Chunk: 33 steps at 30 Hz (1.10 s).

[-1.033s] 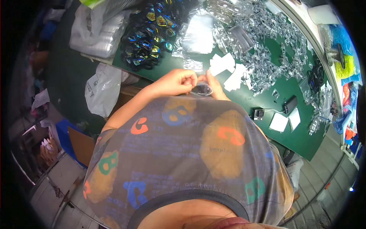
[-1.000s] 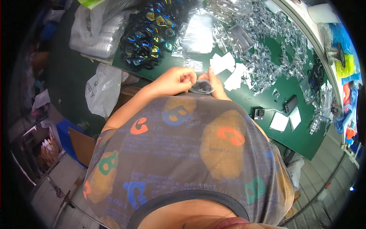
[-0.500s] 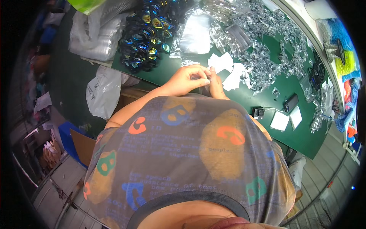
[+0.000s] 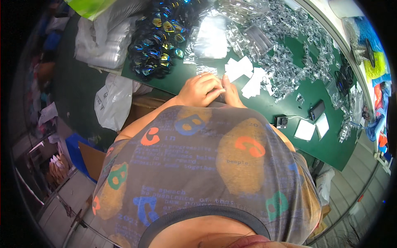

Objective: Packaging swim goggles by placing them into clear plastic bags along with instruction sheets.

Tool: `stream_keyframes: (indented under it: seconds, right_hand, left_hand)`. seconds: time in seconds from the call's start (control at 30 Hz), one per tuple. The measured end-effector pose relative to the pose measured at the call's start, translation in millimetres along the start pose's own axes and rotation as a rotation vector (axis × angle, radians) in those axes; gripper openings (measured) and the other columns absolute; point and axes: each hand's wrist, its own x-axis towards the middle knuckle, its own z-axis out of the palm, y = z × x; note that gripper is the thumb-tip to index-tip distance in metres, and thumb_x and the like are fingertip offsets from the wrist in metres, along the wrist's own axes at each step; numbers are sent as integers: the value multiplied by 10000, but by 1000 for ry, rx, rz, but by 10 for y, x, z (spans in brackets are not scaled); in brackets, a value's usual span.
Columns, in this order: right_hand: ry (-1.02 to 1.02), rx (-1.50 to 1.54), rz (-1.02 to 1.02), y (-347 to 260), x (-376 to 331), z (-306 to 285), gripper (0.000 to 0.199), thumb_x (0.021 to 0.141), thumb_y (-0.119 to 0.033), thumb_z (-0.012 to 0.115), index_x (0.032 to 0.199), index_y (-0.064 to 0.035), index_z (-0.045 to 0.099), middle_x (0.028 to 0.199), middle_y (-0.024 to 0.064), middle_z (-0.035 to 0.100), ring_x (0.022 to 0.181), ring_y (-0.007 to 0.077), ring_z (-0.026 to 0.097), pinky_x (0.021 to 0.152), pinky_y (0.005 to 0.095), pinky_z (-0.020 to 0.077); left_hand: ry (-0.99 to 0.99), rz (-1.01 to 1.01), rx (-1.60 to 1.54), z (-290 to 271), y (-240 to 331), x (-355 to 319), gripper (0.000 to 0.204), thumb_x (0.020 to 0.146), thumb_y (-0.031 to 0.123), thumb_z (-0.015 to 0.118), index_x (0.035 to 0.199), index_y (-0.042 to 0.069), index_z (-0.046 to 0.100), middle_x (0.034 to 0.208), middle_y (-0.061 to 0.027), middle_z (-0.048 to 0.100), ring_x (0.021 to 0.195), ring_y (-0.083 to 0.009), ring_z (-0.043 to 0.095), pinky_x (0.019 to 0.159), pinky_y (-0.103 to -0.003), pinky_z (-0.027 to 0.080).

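The left hand and the right hand are meeting close to the chest, at the near edge of a dark green, smooth surface. The left hand is forming a loose half-closed curl, with its fingertips pointing to the right hand, which is standing partly bent with the thumb up. A small dark thing is showing between them, mostly hidden by the fingers; I cannot tell which hand is gripping it, or how firmly. Behind the left hand, a narrow bare strip of green is running toward a heap of glossy dark lens-shaped pieces that are shining blue and yellow. Flat, clear plastic sleeves are lying beyond the hands, and stiff white paper cards are spreading just to their right. Farther right, a wide pile of crumpled, glittering clear plastic is covering much of the far side. More open room is lying between the cards and a small black box-shaped camera, which is sitting near the edge. At the left, a soft, wrinkled white plastic bag is hanging below the edge.
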Motion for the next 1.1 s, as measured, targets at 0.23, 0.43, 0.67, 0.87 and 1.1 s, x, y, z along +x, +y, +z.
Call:
stream_keyframes:
  seconds: [0.23, 0.43, 0.67, 0.87, 1.1]
  right_hand:
    - [-17, -78, -4, -130, -64, 31, 706, 1054, -597, 285, 986, -17, 682, 877, 45, 643, 826, 145, 561, 756, 307, 449]
    - [3, -132, -86, 84, 9, 30, 712, 1046, -610, 305, 1046, -10, 687, 933, 75, 664, 897, 154, 595, 835, 323, 473]
    - [32, 45, 42, 129, 16, -11, 717, 1036, -620, 348, 1059, 10, 689, 967, 79, 672, 894, 162, 591, 810, 321, 467]
    - [19, -20, 96, 193, 94, 3, 742, 1045, -614, 303, 1109, 17, 689, 1018, 97, 677, 957, 182, 595, 859, 327, 461]
    - [38, 26, 67, -57, 40, 61, 660, 1068, -554, 311, 975, -13, 675, 938, 74, 659, 883, 166, 582, 848, 321, 464]
  left_hand:
    - [68, -52, -59, -298, 74, 201, 176, 848, 110, 740, 991, 33, 670, 1049, -110, 660, 1035, -268, 624, 910, -365, 485]
    - [-105, -141, -101, -202, -28, 177, 142, 910, 142, 662, 998, 32, 683, 939, -97, 671, 894, -290, 642, 797, -368, 510]
    - [-153, -144, -71, -274, -46, 150, 167, 875, 142, 704, 981, 16, 676, 996, -98, 680, 990, -262, 651, 892, -372, 504]
    - [-202, 18, 25, -127, -197, 119, 145, 915, 186, 663, 934, 46, 695, 976, -79, 679, 1003, -290, 630, 853, -418, 492]
    - [251, 16, 57, -352, 44, 162, 44, 876, 57, 696, 912, 39, 677, 913, -105, 681, 869, -266, 660, 802, -355, 509]
